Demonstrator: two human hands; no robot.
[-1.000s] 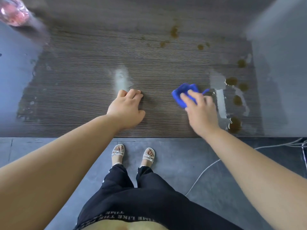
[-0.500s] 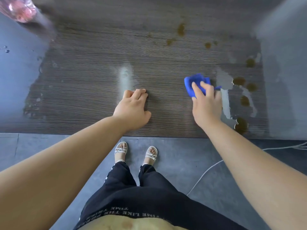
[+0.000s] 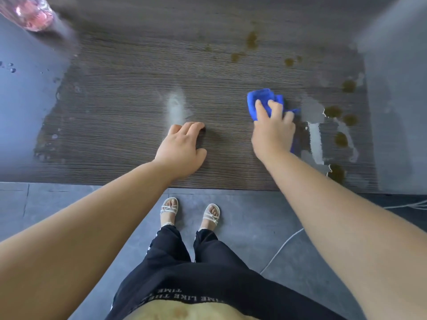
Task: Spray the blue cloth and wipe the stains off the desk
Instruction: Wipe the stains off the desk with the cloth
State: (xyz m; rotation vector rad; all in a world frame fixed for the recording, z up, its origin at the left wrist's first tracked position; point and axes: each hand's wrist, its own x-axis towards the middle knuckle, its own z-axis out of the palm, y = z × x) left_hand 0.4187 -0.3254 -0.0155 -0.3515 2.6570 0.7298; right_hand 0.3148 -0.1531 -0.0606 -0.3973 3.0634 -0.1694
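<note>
Checking the feed: far left, a blurry pink bottle (image 3: 32, 15) is showing in the top corner. The left hand (image 3: 182, 148) is resting on the dark wood tabletop (image 3: 115, 100) near the middle, its fingers (image 3: 194, 127) bent and pressed together, holding nothing. Right of it I'm seeing the blue cloth (image 3: 263, 99), bright and all bunched up. The right hand (image 3: 272, 132) is bearing down on it, with its fingers (image 3: 273, 107) curling over the crumpled folds. Just beside it pale wet smears (image 3: 315, 139) are shining, and brown stains (image 3: 333, 111) are dotting the right side.
</note>
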